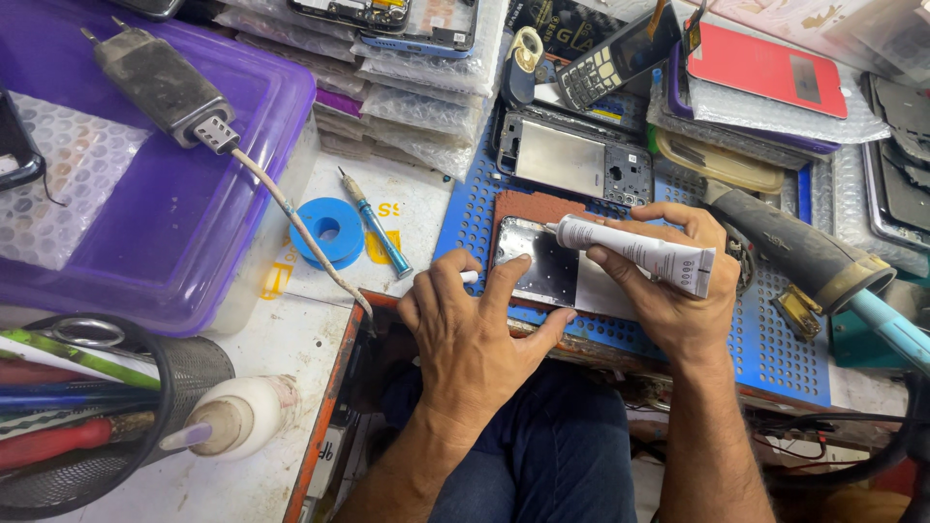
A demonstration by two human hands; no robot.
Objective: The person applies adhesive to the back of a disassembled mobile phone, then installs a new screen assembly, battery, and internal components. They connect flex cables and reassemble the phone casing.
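Your right hand point(678, 291) is closed around a white glue tube point(635, 254), fingers curled over the top and thumb underneath, with the nozzle pointing left and resting at the far edge of the phone panel point(542, 266). That panel lies flat on a reddish pad point(528, 205), which sits on the blue perforated mat point(775, 339) near the front edge of the bench. Your left hand point(475, 334) is spread nearly flat, fingers splayed, with the fingertips pressing the panel's near left side to pin it; it grips nothing, though a small white piece shows just beside the index finger and I cannot tell what it is. The main risk, as I judge it, is a heavy squeeze: with the whole fist around the tube, glue could run wider than the edge and spread over the panel's face. Your left fingertips sit close to the nozzle, so wet glue could smear onto them. If the pinning hand lifts, the panel may slide on the pad and pull the bead crooked. To the right, a hot-air gun point(804, 254) lies close to your right wrist, and a bare phone frame point(573, 160) lies just beyond the pad; a bump from either side could jog your hand.
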